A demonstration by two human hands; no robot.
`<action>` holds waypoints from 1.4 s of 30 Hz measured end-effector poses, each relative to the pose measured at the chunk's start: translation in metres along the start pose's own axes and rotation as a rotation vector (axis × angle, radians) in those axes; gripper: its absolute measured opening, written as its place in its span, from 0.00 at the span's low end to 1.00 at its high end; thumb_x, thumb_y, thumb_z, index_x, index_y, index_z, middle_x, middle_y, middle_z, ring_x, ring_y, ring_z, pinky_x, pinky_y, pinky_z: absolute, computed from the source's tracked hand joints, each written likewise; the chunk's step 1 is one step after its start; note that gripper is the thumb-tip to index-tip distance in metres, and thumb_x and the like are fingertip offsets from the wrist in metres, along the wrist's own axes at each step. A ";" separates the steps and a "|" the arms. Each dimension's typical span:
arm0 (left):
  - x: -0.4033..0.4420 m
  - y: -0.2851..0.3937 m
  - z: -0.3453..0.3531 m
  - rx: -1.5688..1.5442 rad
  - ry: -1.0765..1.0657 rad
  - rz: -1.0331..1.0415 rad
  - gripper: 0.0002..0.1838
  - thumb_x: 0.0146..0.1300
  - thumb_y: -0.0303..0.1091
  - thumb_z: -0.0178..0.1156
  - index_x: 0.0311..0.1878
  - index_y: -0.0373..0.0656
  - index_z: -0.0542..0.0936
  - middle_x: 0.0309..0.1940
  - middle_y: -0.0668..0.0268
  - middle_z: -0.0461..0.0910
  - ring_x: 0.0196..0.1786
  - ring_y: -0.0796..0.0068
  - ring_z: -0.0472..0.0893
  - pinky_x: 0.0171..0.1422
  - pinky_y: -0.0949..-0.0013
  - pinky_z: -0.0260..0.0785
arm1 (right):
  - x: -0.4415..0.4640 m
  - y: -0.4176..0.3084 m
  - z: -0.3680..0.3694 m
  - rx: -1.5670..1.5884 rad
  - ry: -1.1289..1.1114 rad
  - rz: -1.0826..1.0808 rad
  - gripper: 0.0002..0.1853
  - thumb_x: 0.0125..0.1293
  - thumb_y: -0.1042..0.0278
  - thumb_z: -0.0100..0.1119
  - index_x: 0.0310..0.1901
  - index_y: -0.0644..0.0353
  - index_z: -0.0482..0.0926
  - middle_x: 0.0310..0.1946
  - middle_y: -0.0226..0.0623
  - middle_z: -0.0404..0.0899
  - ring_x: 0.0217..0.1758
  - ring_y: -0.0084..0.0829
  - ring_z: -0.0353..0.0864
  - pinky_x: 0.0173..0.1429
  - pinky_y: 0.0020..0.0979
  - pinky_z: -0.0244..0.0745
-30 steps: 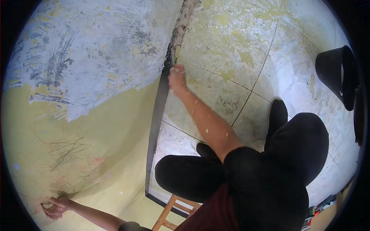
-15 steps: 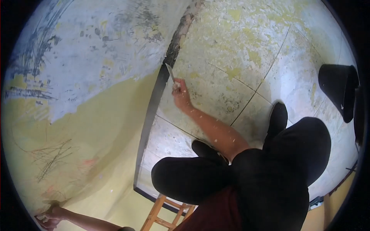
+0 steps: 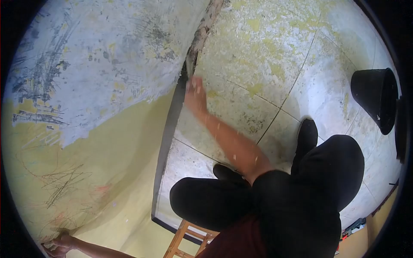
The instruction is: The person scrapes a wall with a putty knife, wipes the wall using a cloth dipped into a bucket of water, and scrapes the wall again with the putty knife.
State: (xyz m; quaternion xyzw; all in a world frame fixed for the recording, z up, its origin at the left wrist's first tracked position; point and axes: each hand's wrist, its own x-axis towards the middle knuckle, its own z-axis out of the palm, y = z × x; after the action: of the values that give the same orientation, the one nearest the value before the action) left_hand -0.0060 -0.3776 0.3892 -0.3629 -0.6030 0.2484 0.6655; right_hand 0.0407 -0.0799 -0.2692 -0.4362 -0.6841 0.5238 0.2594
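Note:
My right hand [image 3: 196, 95], blurred by motion, is closed around a scraper [image 3: 189, 66]. The scraper's thin blade lies against the dark baseboard strip [image 3: 173, 112], where the wall meets the tiled floor. Above this spot the strip is worn to a rough, brownish band [image 3: 201, 34]. At the lower left, my left hand [image 3: 62, 244] rests against the yellow wall [image 3: 116, 133], fingers apart and partly lost at the dark edge of the view. Pale flecks stick to my right forearm.
Scraped, whitish wall [image 3: 99, 64] with dark scratches fills the upper left. Yellow and white flakes cover the floor tiles [image 3: 258, 56]. A black bucket [image 3: 372, 99] stands at the right. Near my knees is a wooden stool [image 3: 189, 236].
My right hand has moved slightly up along the baseboard with the scraper, whose blade now lies more in line with the strip. My left hand stays on the wall. The view has shifted slightly.

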 end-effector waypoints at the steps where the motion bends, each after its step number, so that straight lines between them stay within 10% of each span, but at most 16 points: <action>1: 0.002 0.000 -0.001 0.002 0.007 -0.015 0.44 0.59 0.80 0.42 0.50 0.47 0.81 0.45 0.64 0.75 0.52 0.63 0.69 0.60 0.51 0.55 | 0.016 0.011 0.006 0.009 -0.103 0.073 0.17 0.66 0.67 0.51 0.53 0.67 0.72 0.41 0.59 0.80 0.45 0.55 0.80 0.49 0.49 0.74; 3: 0.006 -0.004 -0.002 -0.007 0.011 -0.019 0.45 0.56 0.83 0.42 0.49 0.48 0.82 0.44 0.65 0.76 0.52 0.62 0.69 0.60 0.48 0.54 | 0.049 0.032 0.017 0.005 -0.310 0.219 0.20 0.61 0.74 0.53 0.54 0.73 0.73 0.51 0.57 0.78 0.61 0.46 0.75 0.66 0.39 0.70; 5: 0.003 0.007 0.002 -0.004 0.049 -0.063 0.46 0.56 0.83 0.43 0.48 0.47 0.82 0.44 0.64 0.76 0.52 0.62 0.69 0.61 0.47 0.53 | 0.017 0.043 0.020 -0.277 0.139 -0.398 0.18 0.69 0.64 0.51 0.55 0.65 0.71 0.47 0.65 0.78 0.45 0.61 0.80 0.44 0.54 0.76; 7: -0.009 -0.004 0.003 -0.005 0.035 -0.070 0.45 0.56 0.83 0.43 0.48 0.47 0.82 0.44 0.64 0.75 0.52 0.62 0.69 0.61 0.47 0.53 | -0.016 -0.031 -0.045 0.319 -0.298 0.340 0.13 0.68 0.68 0.52 0.52 0.61 0.71 0.33 0.59 0.82 0.38 0.64 0.81 0.46 0.56 0.75; 14: -0.012 -0.022 0.003 -0.034 -0.001 -0.076 0.44 0.56 0.82 0.45 0.48 0.48 0.82 0.45 0.63 0.75 0.52 0.60 0.69 0.61 0.46 0.53 | 0.009 0.016 -0.005 -0.136 0.098 -0.192 0.14 0.69 0.67 0.49 0.52 0.64 0.72 0.34 0.59 0.82 0.38 0.60 0.82 0.39 0.56 0.76; 19: -0.024 -0.037 0.004 -0.057 -0.026 -0.103 0.44 0.56 0.82 0.46 0.48 0.48 0.82 0.45 0.62 0.75 0.53 0.59 0.68 0.61 0.46 0.52 | 0.028 -0.018 -0.046 0.142 -0.191 0.152 0.17 0.68 0.71 0.49 0.54 0.74 0.70 0.37 0.63 0.80 0.34 0.62 0.81 0.37 0.56 0.76; 24: -0.029 -0.045 0.005 -0.094 -0.020 -0.131 0.43 0.56 0.81 0.47 0.49 0.48 0.82 0.46 0.62 0.74 0.54 0.57 0.68 0.61 0.46 0.51 | 0.051 -0.013 -0.047 0.107 -0.043 -0.034 0.15 0.67 0.69 0.53 0.54 0.60 0.70 0.34 0.62 0.81 0.38 0.62 0.81 0.40 0.55 0.75; 30: -0.035 -0.102 0.003 -0.159 -0.077 -0.108 0.43 0.56 0.81 0.47 0.49 0.48 0.81 0.47 0.63 0.73 0.55 0.59 0.66 0.61 0.47 0.51 | 0.031 -0.030 -0.077 0.132 -0.510 0.397 0.15 0.67 0.68 0.54 0.54 0.55 0.69 0.37 0.59 0.82 0.41 0.61 0.82 0.46 0.52 0.74; 34: -0.033 -0.064 -0.011 -0.158 -0.182 -0.295 0.40 0.58 0.73 0.55 0.55 0.42 0.76 0.52 0.58 0.71 0.54 0.58 0.71 0.56 0.48 0.66 | 0.034 -0.016 -0.052 0.084 -0.323 0.246 0.16 0.68 0.67 0.50 0.56 0.59 0.68 0.40 0.58 0.81 0.44 0.61 0.81 0.49 0.52 0.74; 36: -0.024 -0.015 -0.010 -0.080 -0.095 -0.224 0.42 0.56 0.78 0.50 0.52 0.46 0.78 0.49 0.61 0.72 0.55 0.60 0.69 0.59 0.48 0.58 | 0.109 0.020 -0.018 -0.284 0.316 -0.348 0.18 0.70 0.66 0.47 0.58 0.64 0.68 0.44 0.61 0.80 0.47 0.62 0.80 0.51 0.53 0.74; 37: -0.013 0.002 -0.006 -0.054 -0.054 -0.175 0.43 0.55 0.81 0.48 0.51 0.48 0.80 0.48 0.62 0.73 0.55 0.60 0.67 0.60 0.48 0.55 | 0.158 0.024 -0.036 0.236 -0.174 -0.158 0.16 0.71 0.73 0.43 0.55 0.66 0.74 0.49 0.52 0.80 0.62 0.50 0.73 0.67 0.44 0.63; 40: 0.010 0.029 -0.010 -0.015 -0.002 -0.167 0.45 0.54 0.84 0.45 0.50 0.50 0.81 0.47 0.64 0.74 0.56 0.61 0.67 0.62 0.48 0.52 | 0.133 0.036 0.005 -0.377 0.036 -0.392 0.16 0.71 0.65 0.45 0.55 0.64 0.71 0.48 0.58 0.80 0.52 0.51 0.81 0.58 0.48 0.74; 42: 0.004 0.010 -0.003 -0.063 0.001 -0.134 0.47 0.52 0.85 0.45 0.52 0.50 0.81 0.46 0.65 0.75 0.56 0.61 0.67 0.63 0.48 0.54 | 0.069 -0.004 -0.036 -0.221 -0.015 -0.194 0.15 0.69 0.66 0.47 0.53 0.63 0.73 0.49 0.57 0.80 0.52 0.51 0.81 0.56 0.47 0.76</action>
State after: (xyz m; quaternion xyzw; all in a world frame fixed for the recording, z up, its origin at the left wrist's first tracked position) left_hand -0.0015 -0.3691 0.3836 -0.3425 -0.6332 0.1841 0.6692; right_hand 0.0351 -0.0024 -0.2606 -0.3901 -0.7785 0.4210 0.2539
